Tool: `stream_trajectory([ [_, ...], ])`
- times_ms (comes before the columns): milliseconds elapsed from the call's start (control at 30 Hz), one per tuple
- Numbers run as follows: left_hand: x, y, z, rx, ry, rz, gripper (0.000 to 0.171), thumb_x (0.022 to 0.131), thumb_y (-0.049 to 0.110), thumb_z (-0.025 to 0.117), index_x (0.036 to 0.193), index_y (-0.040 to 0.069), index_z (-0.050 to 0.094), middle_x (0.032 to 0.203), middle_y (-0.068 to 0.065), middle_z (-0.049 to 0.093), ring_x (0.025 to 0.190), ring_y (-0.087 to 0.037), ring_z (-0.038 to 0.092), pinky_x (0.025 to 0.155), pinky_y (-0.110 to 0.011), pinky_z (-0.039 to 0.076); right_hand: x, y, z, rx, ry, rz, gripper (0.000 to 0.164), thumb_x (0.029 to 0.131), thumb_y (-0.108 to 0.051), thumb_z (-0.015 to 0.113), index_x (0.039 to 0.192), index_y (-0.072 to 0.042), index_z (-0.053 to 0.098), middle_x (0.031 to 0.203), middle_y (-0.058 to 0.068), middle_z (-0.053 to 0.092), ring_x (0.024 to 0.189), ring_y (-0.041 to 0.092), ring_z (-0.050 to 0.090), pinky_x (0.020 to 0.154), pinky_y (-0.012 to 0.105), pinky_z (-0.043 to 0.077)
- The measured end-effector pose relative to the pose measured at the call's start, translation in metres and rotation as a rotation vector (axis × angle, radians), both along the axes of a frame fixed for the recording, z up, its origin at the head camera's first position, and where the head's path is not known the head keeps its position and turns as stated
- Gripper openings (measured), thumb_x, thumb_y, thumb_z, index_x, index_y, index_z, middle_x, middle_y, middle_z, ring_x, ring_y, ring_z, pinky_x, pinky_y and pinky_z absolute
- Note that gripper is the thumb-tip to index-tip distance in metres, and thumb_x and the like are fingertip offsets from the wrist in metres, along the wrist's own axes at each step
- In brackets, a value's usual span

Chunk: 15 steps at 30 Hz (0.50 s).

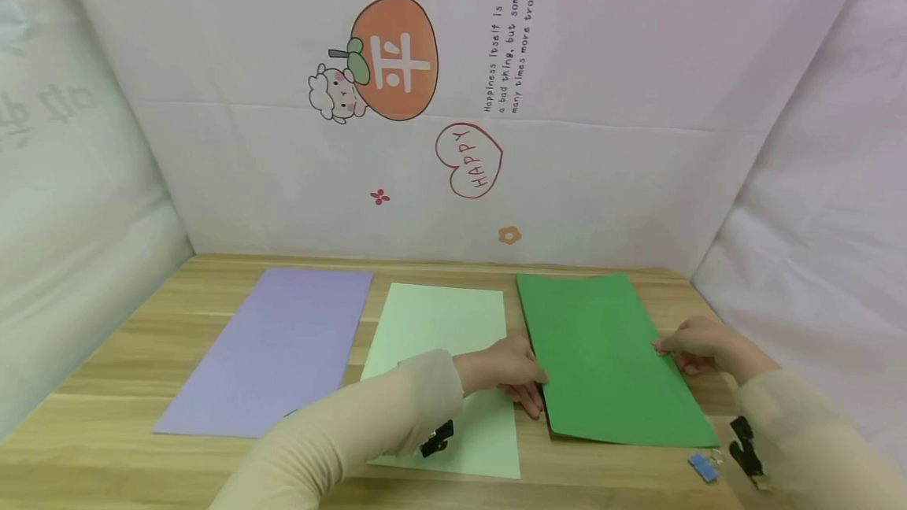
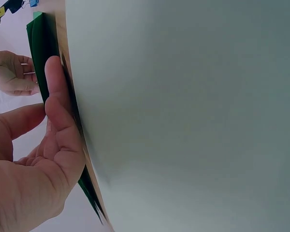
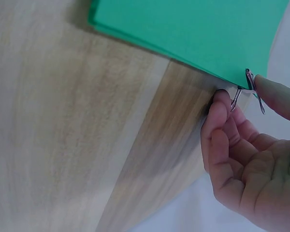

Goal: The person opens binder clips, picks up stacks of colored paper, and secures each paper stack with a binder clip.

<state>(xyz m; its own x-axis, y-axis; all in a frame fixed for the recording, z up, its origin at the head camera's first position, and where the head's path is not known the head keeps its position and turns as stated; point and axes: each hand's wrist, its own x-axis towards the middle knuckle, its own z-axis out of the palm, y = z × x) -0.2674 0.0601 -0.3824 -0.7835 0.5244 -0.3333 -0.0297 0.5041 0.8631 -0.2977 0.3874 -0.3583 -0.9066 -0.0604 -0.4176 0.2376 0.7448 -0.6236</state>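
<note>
A stack of green paper sheets (image 1: 602,360) lies on the wooden table at the right. My left hand (image 1: 512,370) pinches its left long edge, thumb above and fingers beneath; the left wrist view shows the green sheets (image 2: 42,43) slightly parted at that edge. At the opposite long edge, my right hand (image 1: 700,343) holds a small binder clip (image 1: 659,347). In the right wrist view the thumb touches one wire handle of the clip (image 3: 250,84) and the fingertips are at the other. The clip sits at the green edge; how far it bites is hidden.
A pale green sheet (image 1: 439,321) lies in the middle, partly under my left forearm. Farther left is a purple sheet (image 1: 283,345). A blue binder clip (image 1: 703,467) rests near the front right corner of the green stack. A printed cloth (image 1: 567,179) hangs behind the table.
</note>
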Motion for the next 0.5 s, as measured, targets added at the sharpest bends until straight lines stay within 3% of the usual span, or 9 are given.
stream_trajectory([
  [300,-0.0019,-0.006,0.0013,0.045,-0.011,-0.023,0.031,0.098,0.009,0.058,0.072,-0.005,0.069,0.07,-0.018,0.073,0.061,-0.022,0.074,0.043,-0.02,0.044,0.0017,-0.0023,0.0064,0.033,0.006,-0.009,0.033,0.1,-0.022,0.057,0.069,-0.012,0.054,0.055,-0.005,0.049,0.051,0.007,0.045,0.054,0.022,0.047],
  [500,-0.0022,-0.0097,0.0013,0.073,-0.028,-0.031,0.028,0.095,0.003,0.059,0.071,-0.007,0.069,0.068,-0.021,0.072,0.055,-0.022,0.071,0.044,-0.021,0.047,0.0047,0.001,0.0008,0.026,0.017,0.005,0.039,0.1,-0.023,0.056,0.062,-0.014,0.05,0.054,-0.005,0.048,0.049,0.006,0.041,0.052,0.021,0.044],
])
